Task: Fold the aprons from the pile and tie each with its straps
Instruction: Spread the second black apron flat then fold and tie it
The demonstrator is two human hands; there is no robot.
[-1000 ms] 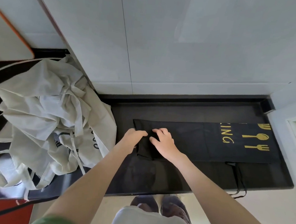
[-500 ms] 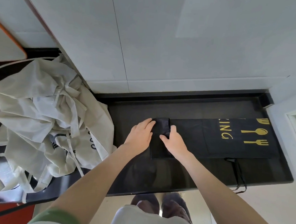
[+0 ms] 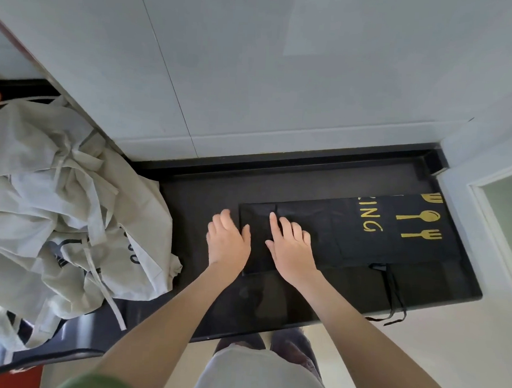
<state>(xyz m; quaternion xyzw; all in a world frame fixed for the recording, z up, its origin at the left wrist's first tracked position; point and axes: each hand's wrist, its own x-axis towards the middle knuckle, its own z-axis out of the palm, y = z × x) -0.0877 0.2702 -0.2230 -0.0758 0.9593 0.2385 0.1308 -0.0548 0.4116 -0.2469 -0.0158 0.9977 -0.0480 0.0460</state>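
While both hands lie flat with the fingers straight and nothing gripped, they rest side by side at the left end of the black apron (image 3: 351, 238). The left hand (image 3: 229, 241) sits palm down, mostly on the bare counter (image 3: 309, 191) just beside the cloth's left edge, with its thumb reaching onto that edge. The right hand (image 3: 291, 250) presses on the apron itself, fingers slightly spread and the index finger stretched toward a short vertical crease near the far edge of the cloth.

Under the hands, the apron is folded into a long strip running left to right across the dark, glossy counter. Its left end forms a darker doubled panel. Toward the right end the upper layer shows gold lettering (image 3: 367, 220) reading "ING" and a gold spoon and fork print (image 3: 420, 225). From the near edge of the strip, thin black straps (image 3: 394, 295) trail across the counter and hang over its front lip.

Well to the left, apart from the black apron, a crumpled pile of pale grey aprons (image 3: 62, 212) is heaped on the counter, with loose ties dangling and dark printed marks showing on some folds. Pale wall panels (image 3: 286, 75) rise behind the counter. Closest to the camera are a green sleeve (image 3: 96, 385) on the left arm, and dark shoes (image 3: 293, 349) on a light floor (image 3: 448, 355).
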